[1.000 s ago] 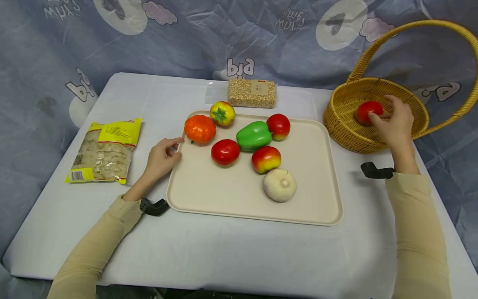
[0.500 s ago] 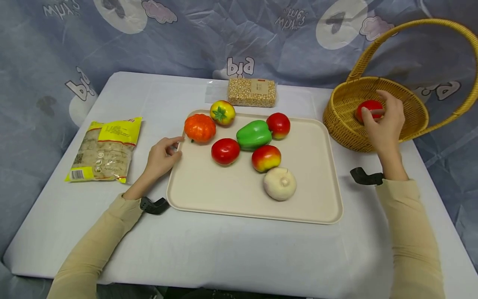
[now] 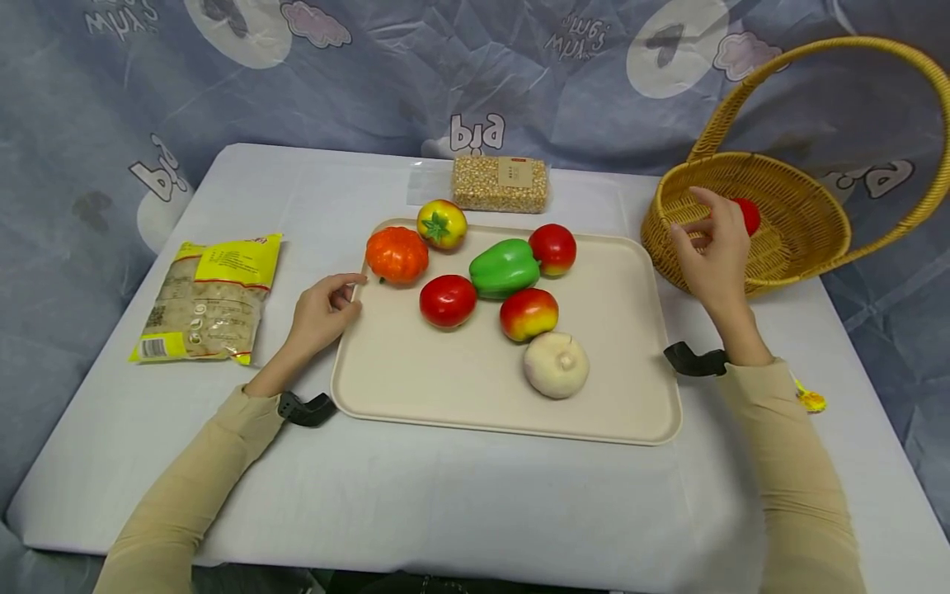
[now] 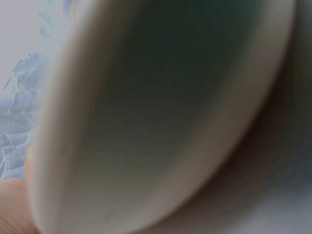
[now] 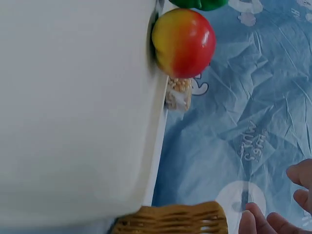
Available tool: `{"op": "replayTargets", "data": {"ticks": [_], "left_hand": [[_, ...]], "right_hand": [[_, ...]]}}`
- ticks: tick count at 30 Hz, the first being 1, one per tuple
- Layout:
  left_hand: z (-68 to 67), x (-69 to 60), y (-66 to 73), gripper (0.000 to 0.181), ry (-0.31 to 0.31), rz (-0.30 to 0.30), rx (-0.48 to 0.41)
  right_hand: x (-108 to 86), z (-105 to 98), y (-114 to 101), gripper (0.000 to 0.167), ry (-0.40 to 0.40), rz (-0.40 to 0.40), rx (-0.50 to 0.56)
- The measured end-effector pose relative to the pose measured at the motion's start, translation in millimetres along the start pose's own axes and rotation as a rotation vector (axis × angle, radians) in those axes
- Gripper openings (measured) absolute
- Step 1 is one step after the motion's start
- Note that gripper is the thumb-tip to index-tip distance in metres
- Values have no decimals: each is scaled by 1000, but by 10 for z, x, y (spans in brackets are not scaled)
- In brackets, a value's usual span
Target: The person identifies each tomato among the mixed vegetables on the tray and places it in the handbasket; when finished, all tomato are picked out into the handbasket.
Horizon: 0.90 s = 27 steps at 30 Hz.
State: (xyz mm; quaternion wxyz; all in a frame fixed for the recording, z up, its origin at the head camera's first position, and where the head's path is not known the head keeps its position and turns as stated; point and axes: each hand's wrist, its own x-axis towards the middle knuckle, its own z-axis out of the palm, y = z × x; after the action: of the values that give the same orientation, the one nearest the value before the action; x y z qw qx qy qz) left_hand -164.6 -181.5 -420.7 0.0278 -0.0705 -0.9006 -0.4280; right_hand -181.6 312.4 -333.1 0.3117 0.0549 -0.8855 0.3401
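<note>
Hovering right hand: I see the right hand [image 3: 712, 252] across the left side of the basket [image 3: 805, 231], thumb and fingertips wide apart with nothing between them.
Red fruit: the red fruit [image 3: 750, 216] lies inside the basket, partly hidden from my head view by the right hand.
Left hand: the left hand [image 3: 322, 313] has its fingertips at the left rim of the tray [image 3: 616, 355], fingers bent; I cannot tell whether they pinch it, and my left wrist view is mostly blur.
Tray, far side: I count a pumpkin [image 3: 397, 256], a yellow fruit [image 3: 442, 224] beside it, and a red apple [image 3: 552, 250] touching a green pepper [image 3: 505, 270].
Tray, middle: a tomato [image 3: 448, 302], a red-and-yellow fruit [image 3: 529, 315], and the garlic [image 3: 557, 365] just below that one.
Bags: a grain packet [image 3: 500, 184] sits beyond the tray; a yellow bag [image 3: 204, 299] lies left of the left hand.
Right sleeve: a small yellow item [image 3: 811, 401] shows past the sleeve [image 3: 787, 462] on the white surface [image 3: 475, 511], too covered for me to name.
</note>
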Motion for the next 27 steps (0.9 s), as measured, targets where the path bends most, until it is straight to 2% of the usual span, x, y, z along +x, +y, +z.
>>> {"op": "replayTargets", "data": {"ticks": [5,12,18,27], "left_hand": [[-2,3,-2,29,-5,-4,-3],[-5,-1,10,29,-4,-1,-8],[-7,-8,12,28,2,5,-5],[-3,0,1,28,-6,-1,-8]], "right_hand": [[-28,110,-20,45,-68,-46,29],[-82,278,-55,51,-220,-87,30],[-106,430,-105,54,-320,-105,45],[-93,553,-153,57,-473,-149,52]]}}
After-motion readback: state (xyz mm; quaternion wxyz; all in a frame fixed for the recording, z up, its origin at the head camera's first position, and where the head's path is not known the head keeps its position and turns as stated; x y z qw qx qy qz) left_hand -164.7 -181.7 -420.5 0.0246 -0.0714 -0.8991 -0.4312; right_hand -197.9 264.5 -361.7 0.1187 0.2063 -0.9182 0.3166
